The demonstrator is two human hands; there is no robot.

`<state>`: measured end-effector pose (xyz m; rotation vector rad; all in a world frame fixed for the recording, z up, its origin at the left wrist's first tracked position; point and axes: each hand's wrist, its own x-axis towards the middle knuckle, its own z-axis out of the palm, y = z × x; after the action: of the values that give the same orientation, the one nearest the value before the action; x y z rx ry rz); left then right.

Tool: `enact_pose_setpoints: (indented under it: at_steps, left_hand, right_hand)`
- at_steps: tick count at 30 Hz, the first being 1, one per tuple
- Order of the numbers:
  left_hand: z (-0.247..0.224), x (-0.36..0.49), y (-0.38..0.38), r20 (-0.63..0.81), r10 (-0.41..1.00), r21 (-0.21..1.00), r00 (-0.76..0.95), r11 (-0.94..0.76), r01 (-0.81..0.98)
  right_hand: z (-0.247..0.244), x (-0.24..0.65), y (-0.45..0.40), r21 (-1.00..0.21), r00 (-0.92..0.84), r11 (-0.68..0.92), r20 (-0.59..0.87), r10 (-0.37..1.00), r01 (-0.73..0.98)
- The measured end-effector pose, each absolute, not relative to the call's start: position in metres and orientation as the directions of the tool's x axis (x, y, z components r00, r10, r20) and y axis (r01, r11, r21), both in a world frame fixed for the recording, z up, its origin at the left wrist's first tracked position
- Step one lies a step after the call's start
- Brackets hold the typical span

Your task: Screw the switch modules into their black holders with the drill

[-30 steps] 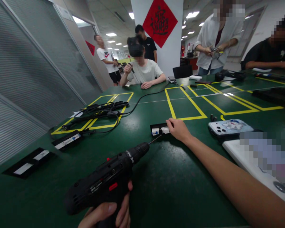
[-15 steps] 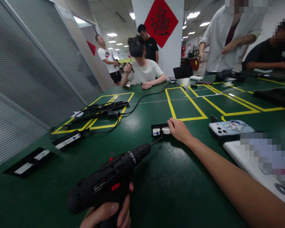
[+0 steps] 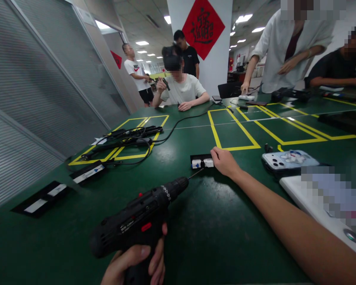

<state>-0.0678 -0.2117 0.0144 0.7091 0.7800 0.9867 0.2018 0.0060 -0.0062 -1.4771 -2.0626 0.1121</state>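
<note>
My left hand [image 3: 136, 259] is wrapped round the handle of a black cordless drill [image 3: 142, 213] with red buttons. The drill tilts up and to the right, and its thin long bit [image 3: 196, 173] ends at the near edge of a small black plate with white blocks and a bit of blue [image 3: 197, 164]. Whether the tip touches the plate, I cannot tell. From the right, my right hand [image 3: 225, 161] grips the plate's right end on the green table, fingers closed and partly hiding it.
Black plates with white strips [image 3: 43, 200] lie at the left, near a heap of black cables [image 3: 127, 140]. A phone in a patterned case [image 3: 290, 160] and a larger white device [image 3: 320, 209] sit at the right. Yellow tape [image 3: 240, 148] marks rectangles. Several people are around the table.
The view has shifted slightly. The drill and both my hands keep nearly the same pose by the plate. A standing person's hand has come down to a white object on the far table.
</note>
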Motion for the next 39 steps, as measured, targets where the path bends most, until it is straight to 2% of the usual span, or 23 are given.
enact_pose_setpoints:
  at_steps: [39]
  left_hand:
    - [0.0182,-0.0658,-0.2113,-0.272,0.898,0.810,0.346,0.408,-0.421]
  right_hand:
    - [-0.0062,0.2010,0.0065,-0.375,-0.226,0.392,0.415,0.881,0.840]
